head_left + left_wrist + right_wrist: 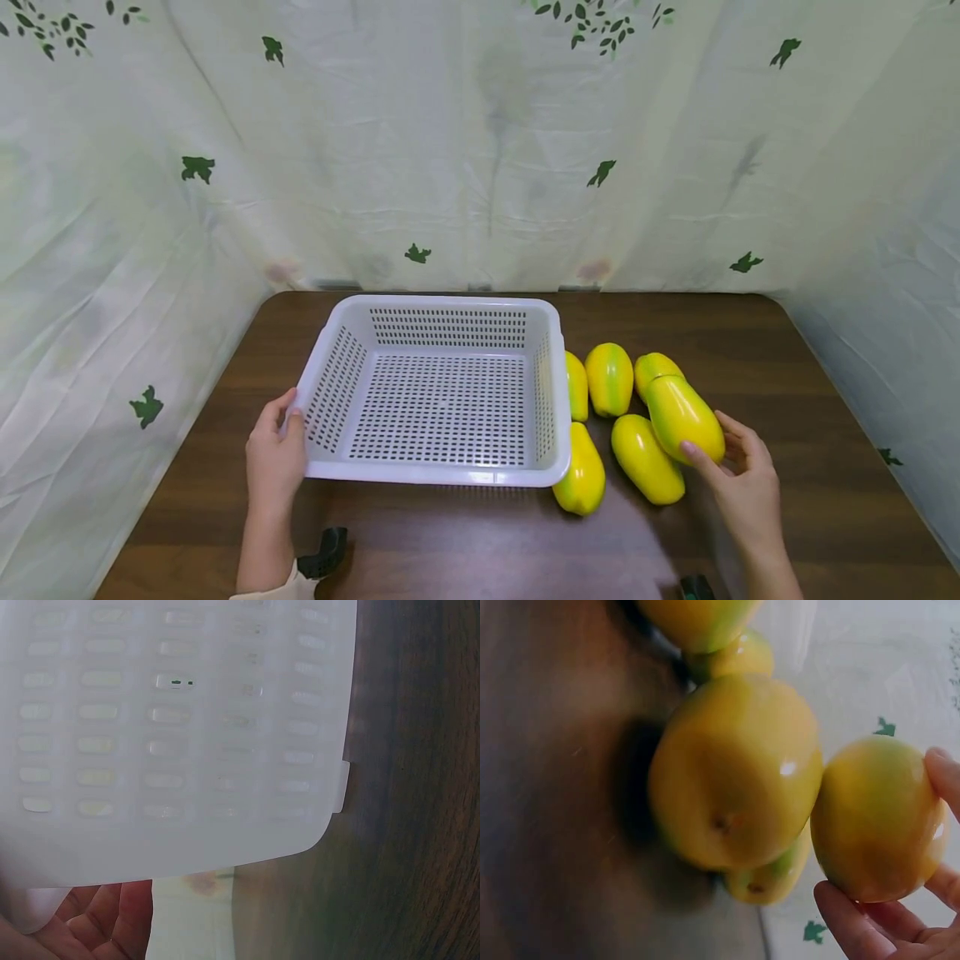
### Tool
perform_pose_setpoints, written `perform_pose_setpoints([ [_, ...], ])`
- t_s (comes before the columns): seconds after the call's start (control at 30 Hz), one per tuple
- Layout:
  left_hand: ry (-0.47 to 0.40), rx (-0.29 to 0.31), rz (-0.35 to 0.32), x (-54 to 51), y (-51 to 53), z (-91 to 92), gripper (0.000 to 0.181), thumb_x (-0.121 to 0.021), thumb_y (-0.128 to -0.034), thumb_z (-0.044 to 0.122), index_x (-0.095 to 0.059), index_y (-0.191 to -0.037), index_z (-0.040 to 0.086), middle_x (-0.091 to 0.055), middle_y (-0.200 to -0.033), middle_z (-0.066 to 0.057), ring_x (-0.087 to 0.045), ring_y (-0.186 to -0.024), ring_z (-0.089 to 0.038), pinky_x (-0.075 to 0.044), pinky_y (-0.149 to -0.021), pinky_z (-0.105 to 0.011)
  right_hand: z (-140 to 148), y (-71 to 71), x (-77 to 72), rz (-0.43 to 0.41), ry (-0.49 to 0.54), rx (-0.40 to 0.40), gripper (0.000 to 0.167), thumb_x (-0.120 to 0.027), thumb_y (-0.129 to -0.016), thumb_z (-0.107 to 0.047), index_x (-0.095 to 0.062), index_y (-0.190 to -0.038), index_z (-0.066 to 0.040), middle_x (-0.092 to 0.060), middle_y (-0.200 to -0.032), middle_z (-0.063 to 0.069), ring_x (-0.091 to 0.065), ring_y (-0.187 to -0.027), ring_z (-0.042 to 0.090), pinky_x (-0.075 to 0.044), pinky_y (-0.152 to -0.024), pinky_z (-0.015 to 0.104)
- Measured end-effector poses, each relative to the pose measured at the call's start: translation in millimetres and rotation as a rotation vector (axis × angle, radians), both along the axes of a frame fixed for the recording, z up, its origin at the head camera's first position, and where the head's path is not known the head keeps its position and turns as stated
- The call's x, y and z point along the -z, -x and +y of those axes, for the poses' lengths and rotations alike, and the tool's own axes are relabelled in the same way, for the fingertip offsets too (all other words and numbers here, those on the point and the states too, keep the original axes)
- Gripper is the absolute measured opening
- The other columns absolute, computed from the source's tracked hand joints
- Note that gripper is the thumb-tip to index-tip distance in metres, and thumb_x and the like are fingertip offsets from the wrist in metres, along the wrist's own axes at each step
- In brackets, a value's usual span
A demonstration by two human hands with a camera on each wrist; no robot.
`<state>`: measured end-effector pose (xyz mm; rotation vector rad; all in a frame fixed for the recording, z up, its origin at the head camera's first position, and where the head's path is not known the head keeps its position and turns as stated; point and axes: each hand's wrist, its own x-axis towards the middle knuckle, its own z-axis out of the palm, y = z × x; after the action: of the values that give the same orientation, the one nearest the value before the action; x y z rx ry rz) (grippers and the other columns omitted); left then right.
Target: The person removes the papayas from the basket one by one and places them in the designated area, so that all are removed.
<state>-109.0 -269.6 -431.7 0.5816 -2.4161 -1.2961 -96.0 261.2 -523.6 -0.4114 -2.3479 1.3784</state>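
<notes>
A white plastic basket [438,472] with slotted walls and floor faces up, with nothing inside it. At its left rim, my left hand [276,454] grips the edge between thumb and fingers; the left wrist view shows the basket's slotted wall [202,847] close up, with curled fingers beside the rim. My right hand [746,483] holds a yellow papaya [684,417] by its wide end, thumb on one side and fingers on the other. That papaya [877,817] is above the others in the head view, overlapping two of them.
Several more yellow papayas with greenish streaks, such as one papaya [647,458] near the right hand and another papaya [581,475] partly behind the basket's right edge, lie on the dark wooden table [465,542]. A pale leaf-printed curtain [480,167] surrounds the table's back and sides.
</notes>
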Motion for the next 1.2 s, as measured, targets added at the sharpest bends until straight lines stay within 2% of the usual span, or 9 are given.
perform_pose_setpoints([
  [0.1,0.002,-0.004,0.006,0.3,-0.6,-0.7,0.039,-0.035,-0.0957,0.022,-0.046,-0.131,0.007,-0.051,-0.12,-0.022,-0.053,-0.093,-0.035,-0.042,-0.077,-0.049,-3,-8.5,-7.5,-0.036,-0.012,0.036,0.062,-0.075,-0.072,-0.032,-0.049,-0.128,-0.026,-0.045,-0.112,-0.001,-0.048,-0.091,0.01,-0.043,-0.065,0.009],
  [0.27,0.002,-0.001,0.004,0.8,-1.9,-0.5,0.04,-0.035,-0.0957,0.021,-0.045,-0.131,0.006,-0.051,-0.12,-0.022,-0.052,-0.094,-0.034,-0.042,-0.078,-0.048,-23,-26.0,-42.5,-0.137,-0.004,0.076,0.064,-0.073,-0.074,-0.033,-0.048,-0.129,-0.012,-0.044,-0.113,0.005,-0.044,-0.089,0.011,-0.04,-0.062,0.005],
  [0.37,-0.001,-0.004,0.003,0.3,-2.4,-0.8,0.04,-0.035,-0.0958,0.022,-0.045,-0.131,0.007,-0.051,-0.12,-0.022,-0.053,-0.094,-0.034,-0.042,-0.077,-0.048,-32,-33.2,-55.6,-0.21,-0.022,0.07,0.065,-0.071,-0.076,-0.035,-0.046,-0.129,-0.007,-0.045,-0.114,0.01,-0.042,-0.089,0.015,-0.038,-0.061,0.008],
  [0.63,-0.015,-0.005,-0.005,-2.5,-3.2,-1.1,0.041,-0.034,-0.0959,0.023,-0.044,-0.132,0.006,-0.049,-0.122,-0.022,-0.051,-0.097,-0.035,-0.041,-0.078,-0.049,-37,-39.1,-51.2,-0.347,-0.084,0.005,0.072,-0.064,-0.078,-0.047,-0.041,-0.129,-0.002,-0.044,-0.111,0.019,-0.044,-0.094,0.029,-0.037,-0.069,0.039],
  [0.9,-0.005,-0.008,-0.001,-1.9,-2.9,-2.4,0.04,-0.034,-0.096,0.022,-0.044,-0.132,0.006,-0.051,-0.12,-0.022,-0.053,-0.094,-0.033,-0.043,-0.076,-0.047,-40,-35.2,-47.0,-0.372,-0.117,-0.017,0.076,-0.063,-0.077,-0.05,-0.039,-0.127,0.002,-0.043,-0.108,0.02,-0.041,-0.094,0.03,-0.036,-0.071,0.039],
  [1.07,0.005,-0.005,0.003,-1.5,-1.8,-1.9,0.04,-0.035,-0.0957,0.022,-0.045,-0.131,0.006,-0.051,-0.12,-0.021,-0.052,-0.094,-0.034,-0.042,-0.076,-0.047,-41,-34.9,-47.1,-0.374,-0.121,-0.029,0.079,-0.062,-0.078,-0.051,-0.035,-0.128,0.003,-0.04,-0.109,0.022,-0.037,-0.097,0.033,-0.035,-0.075,0.044],
  [1.13,0.053,0.001,0.018,-1.4,-1.4,-0.9,0.039,-0.036,-0.0952,0.02,-0.045,-0.13,0.004,-0.05,-0.12,-0.022,-0.051,-0.095,-0.035,-0.04,-0.077,-0.049,-41,-35.2,-47.4,-0.362,-0.118,-0.031,0.079,-0.062,-0.078,-0.05,-0.034,-0.129,0.004,-0.038,-0.115,0.023,-0.035,-0.102,0.036,-0.033,-0.079,0.048],
  [1.2,0.14,0.001,0.044,-0.7,-1.4,0.1,0.039,-0.039,-0.0944,0.019,-0.046,-0.129,0.003,-0.049,-0.119,-0.021,-0.05,-0.097,-0.037,-0.039,-0.078,-0.052,-41,-35.2,-48.1,-0.347,-0.118,-0.03,0.08,-0.062,-0.079,-0.049,-0.033,-0.131,0.004,-0.036,-0.12,0.025,-0.033,-0.108,0.039,-0.031,-0.083,0.053],
])
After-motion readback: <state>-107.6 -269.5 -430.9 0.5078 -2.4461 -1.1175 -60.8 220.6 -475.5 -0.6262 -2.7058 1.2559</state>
